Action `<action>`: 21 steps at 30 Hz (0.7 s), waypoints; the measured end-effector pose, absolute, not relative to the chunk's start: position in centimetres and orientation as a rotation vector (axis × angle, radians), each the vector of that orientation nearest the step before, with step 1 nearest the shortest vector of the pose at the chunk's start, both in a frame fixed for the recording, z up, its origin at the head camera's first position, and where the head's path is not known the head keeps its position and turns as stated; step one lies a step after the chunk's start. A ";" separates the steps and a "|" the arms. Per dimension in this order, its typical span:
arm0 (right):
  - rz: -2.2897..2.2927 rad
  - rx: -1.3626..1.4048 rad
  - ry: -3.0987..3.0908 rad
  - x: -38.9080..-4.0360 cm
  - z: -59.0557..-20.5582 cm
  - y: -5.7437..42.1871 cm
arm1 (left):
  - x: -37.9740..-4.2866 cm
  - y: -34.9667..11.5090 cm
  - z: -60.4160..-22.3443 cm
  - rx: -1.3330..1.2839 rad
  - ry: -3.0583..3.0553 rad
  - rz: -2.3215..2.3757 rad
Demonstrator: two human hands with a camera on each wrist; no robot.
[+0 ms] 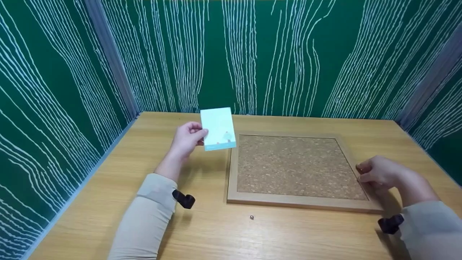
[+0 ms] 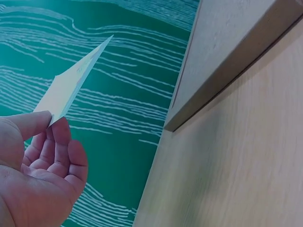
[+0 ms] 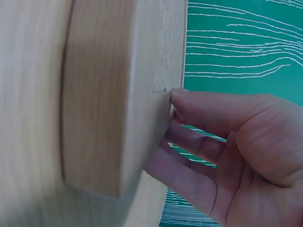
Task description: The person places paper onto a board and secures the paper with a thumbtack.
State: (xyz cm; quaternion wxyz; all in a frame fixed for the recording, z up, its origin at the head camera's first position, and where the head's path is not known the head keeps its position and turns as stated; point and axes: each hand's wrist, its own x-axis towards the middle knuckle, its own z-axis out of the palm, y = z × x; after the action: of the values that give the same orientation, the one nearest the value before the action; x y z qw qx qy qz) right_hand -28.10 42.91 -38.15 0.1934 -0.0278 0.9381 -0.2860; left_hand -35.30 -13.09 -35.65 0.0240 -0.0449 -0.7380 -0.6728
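Observation:
My left hand (image 1: 187, 139) pinches a pale mint notepad (image 1: 218, 126), with a small tree printed near its blue lower edge, between thumb and fingers. The pad is held up above the table, overlapping the board's upper left corner in the head view; in the left wrist view the notepad (image 2: 71, 87) shows almost edge-on. My right hand (image 1: 383, 173) is at the right side of a wood-framed corkboard (image 1: 296, 166), fingers bent and fingertips right at the frame. In the right wrist view its thumb tip meets the frame edge (image 3: 137, 118); I cannot tell whether the fingertips hold anything.
The corkboard lies on a wooden table (image 1: 202, 231). A small shiny metallic piece (image 1: 251, 217) lies in front of the board. Green walls (image 1: 216, 54) with white wavy lines stand behind and at both sides. A black wrist mount (image 1: 184, 199) sits on the left sleeve.

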 end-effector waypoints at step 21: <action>-0.779 -0.016 2.605 -28.4 -37.6 42.6 | -34.5 -7.1 -36.0 -0.273 -2.352 -2.121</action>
State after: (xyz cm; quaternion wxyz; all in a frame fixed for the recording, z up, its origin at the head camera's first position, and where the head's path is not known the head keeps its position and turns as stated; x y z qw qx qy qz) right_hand -28.36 42.61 -37.60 0.2098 -0.0059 0.9367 -0.2802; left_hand -34.52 -7.08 -36.00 -0.0184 -0.0858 -0.7397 -0.6671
